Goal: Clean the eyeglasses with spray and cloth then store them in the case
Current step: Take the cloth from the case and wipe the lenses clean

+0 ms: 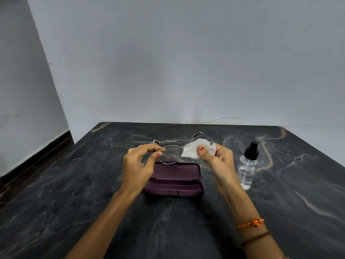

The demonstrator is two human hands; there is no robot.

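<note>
I hold thin metal-framed eyeglasses (170,155) in the air above the table, temples unfolded and pointing away from me. My left hand (139,162) pinches the left lens rim between thumb and fingers. My right hand (219,159) presses a white cloth (194,149) around the right lens, which the cloth hides. Droplets show on the left lens. Directly below the glasses lies a purple case (175,181), open, its lid tipped back. A clear spray bottle (248,166) with a black nozzle stands upright just right of my right hand.
Everything rests on a dark marble table (74,202) pushed against a grey wall. The table's left edge drops to a floor with a dark skirting board. A thin wire (224,119) runs along the wall behind the table.
</note>
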